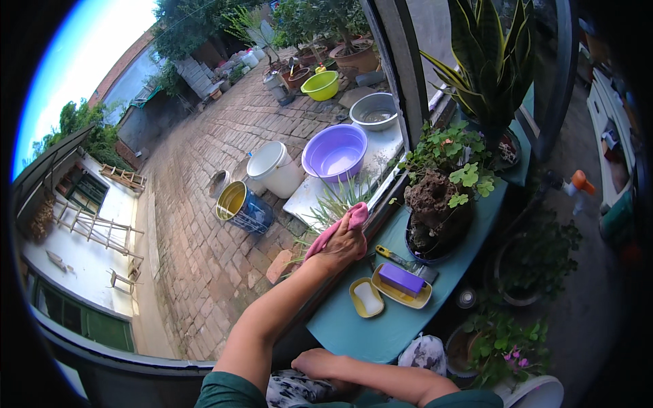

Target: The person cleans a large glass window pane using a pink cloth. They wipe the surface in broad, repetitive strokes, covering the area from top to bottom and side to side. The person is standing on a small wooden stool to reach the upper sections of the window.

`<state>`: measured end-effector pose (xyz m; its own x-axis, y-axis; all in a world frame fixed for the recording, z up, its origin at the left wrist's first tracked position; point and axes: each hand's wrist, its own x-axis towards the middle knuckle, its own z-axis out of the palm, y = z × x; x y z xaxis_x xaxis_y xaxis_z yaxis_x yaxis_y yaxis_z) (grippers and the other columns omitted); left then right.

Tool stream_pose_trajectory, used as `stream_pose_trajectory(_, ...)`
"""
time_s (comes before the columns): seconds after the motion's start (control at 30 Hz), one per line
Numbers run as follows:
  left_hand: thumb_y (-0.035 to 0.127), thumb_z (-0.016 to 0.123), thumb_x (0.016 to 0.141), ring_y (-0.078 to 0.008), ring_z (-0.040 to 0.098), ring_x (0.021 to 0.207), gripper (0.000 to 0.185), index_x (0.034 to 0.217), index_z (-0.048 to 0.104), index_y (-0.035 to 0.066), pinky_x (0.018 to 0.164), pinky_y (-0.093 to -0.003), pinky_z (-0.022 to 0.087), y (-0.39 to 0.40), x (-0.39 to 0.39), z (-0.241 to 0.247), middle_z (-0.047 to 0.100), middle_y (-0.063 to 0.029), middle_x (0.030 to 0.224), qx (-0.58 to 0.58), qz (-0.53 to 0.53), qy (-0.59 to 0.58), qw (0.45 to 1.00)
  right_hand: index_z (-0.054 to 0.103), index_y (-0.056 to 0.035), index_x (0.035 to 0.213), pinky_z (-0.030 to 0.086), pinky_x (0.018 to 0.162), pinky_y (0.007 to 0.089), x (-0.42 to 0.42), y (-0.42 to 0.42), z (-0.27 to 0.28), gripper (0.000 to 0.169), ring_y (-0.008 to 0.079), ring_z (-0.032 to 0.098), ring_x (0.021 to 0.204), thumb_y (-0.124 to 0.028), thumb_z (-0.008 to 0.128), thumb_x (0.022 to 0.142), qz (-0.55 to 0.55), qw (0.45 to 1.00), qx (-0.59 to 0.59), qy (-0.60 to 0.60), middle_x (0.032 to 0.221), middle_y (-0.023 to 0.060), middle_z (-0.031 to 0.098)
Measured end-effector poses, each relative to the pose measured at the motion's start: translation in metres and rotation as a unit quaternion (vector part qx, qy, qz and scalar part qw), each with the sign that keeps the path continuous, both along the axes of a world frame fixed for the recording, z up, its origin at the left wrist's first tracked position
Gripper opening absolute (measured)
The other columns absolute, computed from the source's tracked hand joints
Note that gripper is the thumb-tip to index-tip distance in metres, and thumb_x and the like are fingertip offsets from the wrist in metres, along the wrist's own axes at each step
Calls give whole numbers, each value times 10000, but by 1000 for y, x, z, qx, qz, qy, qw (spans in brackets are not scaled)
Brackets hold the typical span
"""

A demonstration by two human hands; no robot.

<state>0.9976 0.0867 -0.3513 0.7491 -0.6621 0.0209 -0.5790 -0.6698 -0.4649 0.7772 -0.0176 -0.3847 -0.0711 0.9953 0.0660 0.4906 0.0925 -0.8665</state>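
Note:
My left hand (pixel 343 246) grips a folded pink cloth (pixel 358 214) at the window, above the lower frame. Whether it touches glass I cannot tell. My right hand (pixel 312 363) rests low by my patterned trousers, its fingers mostly hidden. To the right of the cloth is a teal-covered sill (pixel 352 331). On it lie a white soap bar (pixel 368 298) in a yellow dish (pixel 358 307) and a purple block (pixel 400 280) in a yellow tray (pixel 419 303). A flat paintbrush (pixel 403 259) with a yellow-and-black handle lies behind the tray.
A potted leafy plant with a rough brown rock (pixel 431 194) and a snake plant (pixel 490 61) stand along the sill. The window's upright frame (pixel 403 61) rises beside them. Outside, a purple basin (pixel 334 150), white bucket (pixel 275 171) and blue bucket (pixel 247 211) stand in a brick yard.

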Motion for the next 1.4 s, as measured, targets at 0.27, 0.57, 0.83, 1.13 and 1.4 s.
stream_pose_trajectory(0.27,189,614,716,-280,466,1245,329,1033,628,103,1138,-557,211,-27,46,154,521,-131,1247,98,15,-129,987,681,-53,929,501,754,445,12,-3,9,223,352,646,918,-73,597,723,-45,998,36,33,921,190,668)
stream_pose_trajectory(0.57,177,551,849,-287,482,1265,326,1171,585,138,1090,-459,294,-45,123,387,556,-133,1305,8,-13,-504,863,679,-45,894,506,734,456,16,-4,17,203,364,645,898,-51,591,711,-16,1000,18,8,895,184,670)
stream_pose_trajectory(0.83,130,509,868,-272,568,1109,249,1089,562,29,1092,-437,315,-62,183,260,612,-144,1119,66,6,-384,921,665,8,770,521,666,465,6,2,3,129,374,659,805,-30,577,683,-45,998,34,15,811,208,667)
stream_pose_trajectory(1.13,143,522,817,-264,469,1213,204,993,613,93,1135,-481,88,-53,172,63,662,-86,979,-204,-1,10,979,669,9,739,532,667,454,10,-1,-6,114,371,665,773,-33,585,674,-82,996,35,-5,769,203,667)
stream_pose_trajectory(1.4,200,519,770,-271,570,977,221,853,620,22,1123,-573,202,0,68,-86,582,-118,808,-101,9,-42,994,668,-1,758,532,717,461,23,-10,11,116,377,662,815,-41,580,693,-83,996,11,-22,818,212,668)
